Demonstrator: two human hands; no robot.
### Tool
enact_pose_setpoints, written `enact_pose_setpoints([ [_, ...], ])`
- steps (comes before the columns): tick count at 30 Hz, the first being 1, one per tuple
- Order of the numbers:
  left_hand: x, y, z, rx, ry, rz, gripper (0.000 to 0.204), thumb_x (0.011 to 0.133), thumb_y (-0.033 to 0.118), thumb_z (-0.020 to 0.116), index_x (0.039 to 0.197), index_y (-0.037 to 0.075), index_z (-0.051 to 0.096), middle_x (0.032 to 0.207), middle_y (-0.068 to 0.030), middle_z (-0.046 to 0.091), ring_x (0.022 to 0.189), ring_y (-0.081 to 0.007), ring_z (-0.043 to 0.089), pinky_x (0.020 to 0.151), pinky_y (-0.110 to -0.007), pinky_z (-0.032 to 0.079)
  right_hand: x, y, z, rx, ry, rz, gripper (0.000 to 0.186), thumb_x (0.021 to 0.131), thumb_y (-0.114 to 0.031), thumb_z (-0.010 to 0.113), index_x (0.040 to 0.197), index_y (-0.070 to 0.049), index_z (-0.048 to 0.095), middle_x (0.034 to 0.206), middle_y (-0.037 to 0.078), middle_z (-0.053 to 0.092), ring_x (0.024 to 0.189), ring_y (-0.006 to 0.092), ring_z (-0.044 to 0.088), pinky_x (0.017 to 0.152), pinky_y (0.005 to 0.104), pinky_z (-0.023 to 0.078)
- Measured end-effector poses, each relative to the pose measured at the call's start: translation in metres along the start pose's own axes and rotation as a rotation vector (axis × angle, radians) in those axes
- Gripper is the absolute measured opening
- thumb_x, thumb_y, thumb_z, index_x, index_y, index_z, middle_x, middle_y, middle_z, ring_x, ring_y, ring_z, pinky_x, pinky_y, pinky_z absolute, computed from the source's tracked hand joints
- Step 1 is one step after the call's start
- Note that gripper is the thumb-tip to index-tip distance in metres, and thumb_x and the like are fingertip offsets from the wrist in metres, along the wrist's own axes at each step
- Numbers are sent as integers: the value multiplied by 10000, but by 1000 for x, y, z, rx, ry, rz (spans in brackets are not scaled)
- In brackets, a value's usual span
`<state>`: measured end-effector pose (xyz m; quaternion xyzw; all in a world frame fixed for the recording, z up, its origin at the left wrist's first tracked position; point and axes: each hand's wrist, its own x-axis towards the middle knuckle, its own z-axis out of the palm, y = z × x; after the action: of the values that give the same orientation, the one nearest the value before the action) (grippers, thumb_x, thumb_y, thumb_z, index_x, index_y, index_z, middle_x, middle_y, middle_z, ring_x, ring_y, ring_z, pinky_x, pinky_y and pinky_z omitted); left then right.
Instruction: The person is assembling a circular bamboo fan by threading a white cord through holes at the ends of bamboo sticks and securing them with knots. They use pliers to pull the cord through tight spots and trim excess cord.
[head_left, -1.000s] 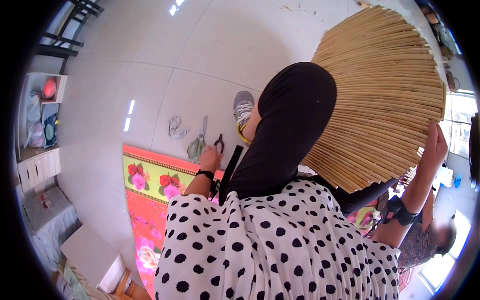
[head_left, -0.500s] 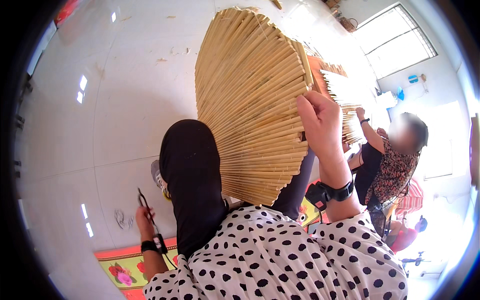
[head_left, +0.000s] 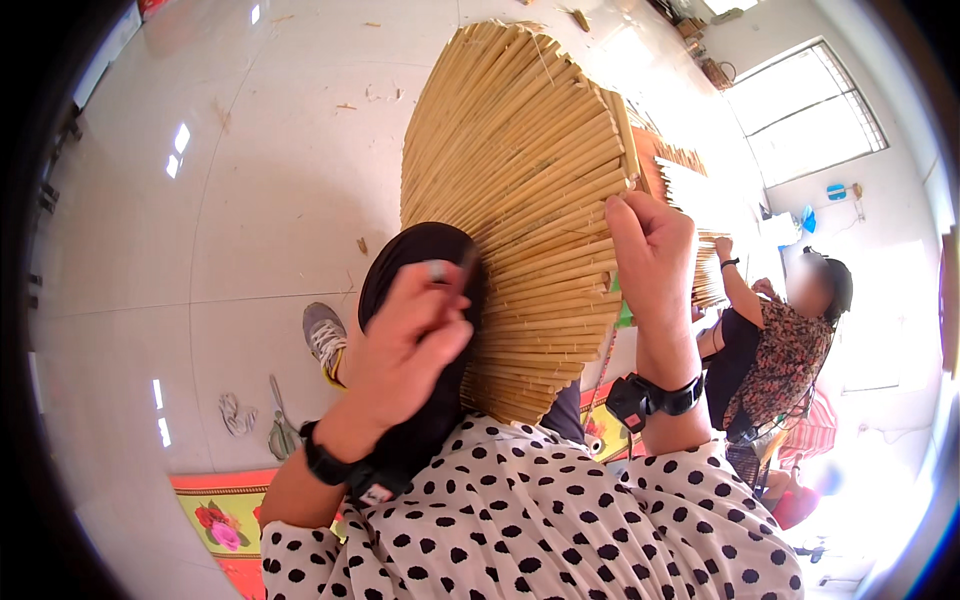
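Observation:
A large fan-shaped mat of thin pale sticks, like reed or bamboo, [head_left: 530, 190] leans across my lap, its sticks bound by fine thread. My right hand [head_left: 655, 235] is closed on the mat's right edge. Over my dark-clad left knee hovers my left hand [head_left: 410, 340], smeared by motion, its fingers partly curled near the mat's left side. Whether it pinches anything cannot be made out. Scissors with greenish handles [head_left: 282, 437] lie on the floor to the left, beside a small whitish bundle of cord [head_left: 237, 415].
A flowered mat [head_left: 215, 515] lies under me at lower left. Beyond my right hand, an orange-brown board [head_left: 652, 165] bears more sticks. A co-worker [head_left: 775, 330] sits at right, one hand on sticks. Scraps lie on the tiled floor [head_left: 270, 230].
My left hand has left the scissors on the floor and come up over my left knee, beside the mat. My right hand keeps its hold on the mat's edge.

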<state>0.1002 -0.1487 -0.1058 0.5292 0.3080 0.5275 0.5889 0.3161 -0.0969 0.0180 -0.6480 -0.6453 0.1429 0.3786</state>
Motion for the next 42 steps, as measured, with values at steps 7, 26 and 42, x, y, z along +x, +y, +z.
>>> enact_pose_setpoints([
  [7,11,-14,57,214,23,202,130,839,66,669,808,-17,575,1164,-200,461,968,-321,555,846,-377,475,-1,-3,8,-40,17,-32,273,887,-163,624,734,63,639,528,11,545,508,38,445,472,252,369],
  [26,18,-6,79,318,106,299,143,793,46,693,773,-28,572,1034,-207,443,820,-343,578,734,-379,508,-5,-8,7,3,7,-2,247,880,-159,632,784,67,654,546,43,565,529,44,470,490,261,401],
  [42,-12,24,22,386,224,278,168,785,-43,615,693,-20,476,1040,-151,437,653,-180,458,577,-287,395,5,0,-5,-196,-29,27,262,884,-161,625,759,66,655,587,90,612,500,127,556,506,283,442],
])
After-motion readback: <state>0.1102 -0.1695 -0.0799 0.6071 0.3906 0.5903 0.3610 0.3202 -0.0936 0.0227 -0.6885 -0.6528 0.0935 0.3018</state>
